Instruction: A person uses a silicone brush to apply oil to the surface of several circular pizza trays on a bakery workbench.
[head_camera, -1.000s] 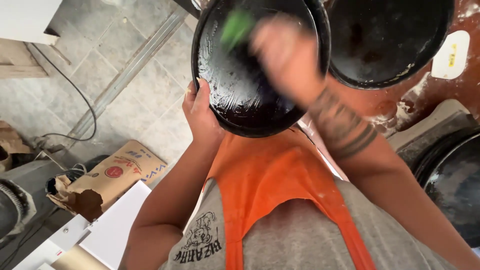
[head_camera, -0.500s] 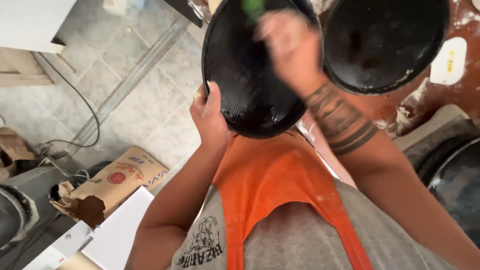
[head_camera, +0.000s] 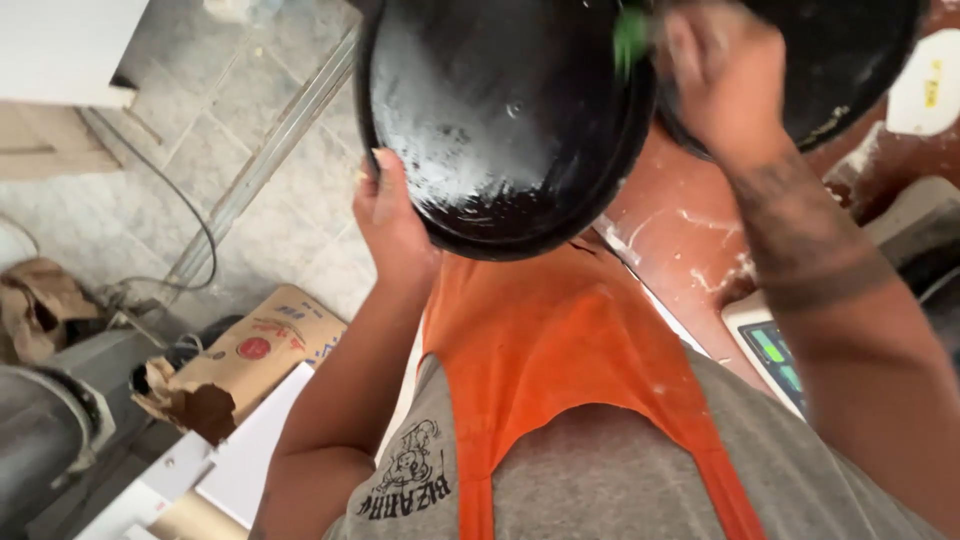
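A round black pan (head_camera: 500, 120) is tilted up in front of my chest, its inner face wet and streaked with white suds. My left hand (head_camera: 392, 215) grips its lower left rim, thumb on the edge. My right hand (head_camera: 720, 85), blurred, is closed on a green scrubbing pad (head_camera: 630, 35) pressed against the pan's upper right part. I wear an orange apron (head_camera: 560, 350) over a grey shirt.
A second black pan (head_camera: 850, 60) lies at the upper right on a reddish counter (head_camera: 690, 240). A small scale with a green display (head_camera: 775, 355) sits by my right forearm. On the tiled floor at left are a torn cardboard bag (head_camera: 240, 360), a cable and white boards.
The green pad and my right hand have swept from the pan's upper left across to its upper right. The pan now sits closer and larger in view, with my left hand still on its rim.
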